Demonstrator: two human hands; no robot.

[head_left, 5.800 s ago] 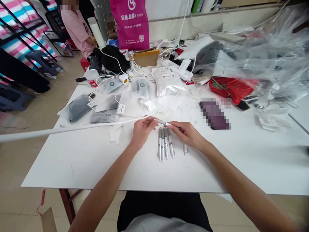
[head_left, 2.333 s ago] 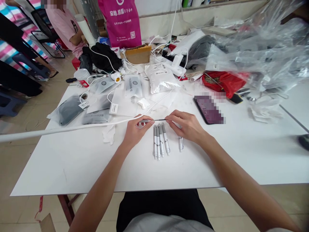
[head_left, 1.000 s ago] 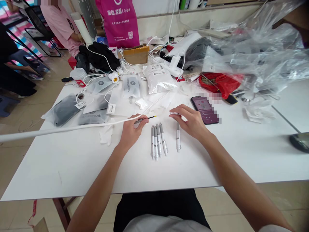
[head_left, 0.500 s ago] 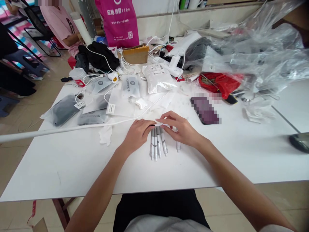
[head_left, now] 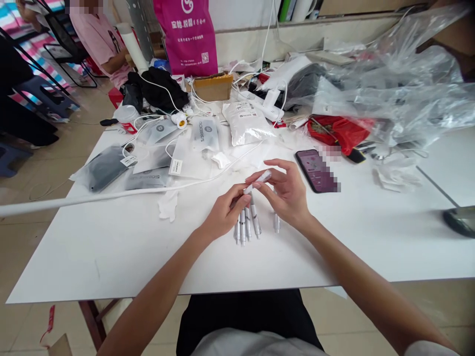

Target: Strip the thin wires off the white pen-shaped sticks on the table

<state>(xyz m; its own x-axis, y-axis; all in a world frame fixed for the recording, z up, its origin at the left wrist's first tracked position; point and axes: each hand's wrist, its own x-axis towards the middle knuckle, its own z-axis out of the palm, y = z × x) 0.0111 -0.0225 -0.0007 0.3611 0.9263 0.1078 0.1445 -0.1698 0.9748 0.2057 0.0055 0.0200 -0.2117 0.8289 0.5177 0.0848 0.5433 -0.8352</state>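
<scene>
A white and clear pen [head_left: 264,176] is held slantwise above the table between my two hands. My left hand [head_left: 225,211] is closed around its lower end, which the fingers partly hide. With thumb and fingers, my right hand [head_left: 288,195] pinches the pen further up, its index finger stretched out above. Just below, several white and grey pens [head_left: 254,222] lie side by side, their far ends covered by my hands. One more pen [head_left: 276,223] lies apart from them under my right wrist, partly hidden.
A phone [head_left: 315,172] lies right of my hands. Grey plastic-bagged packages [head_left: 107,168], a white cable [head_left: 148,194] and a crumpled tissue [head_left: 168,205] are to the left. Behind are a stuffed white bag [head_left: 247,123], a red bag [head_left: 345,131] and clear plastic. A person [head_left: 98,39] is at the far left.
The pen has been raised and tilted, so more of it shows between my hands. My right hand has turned and its fingers have spread. The whole view has shifted slightly.
</scene>
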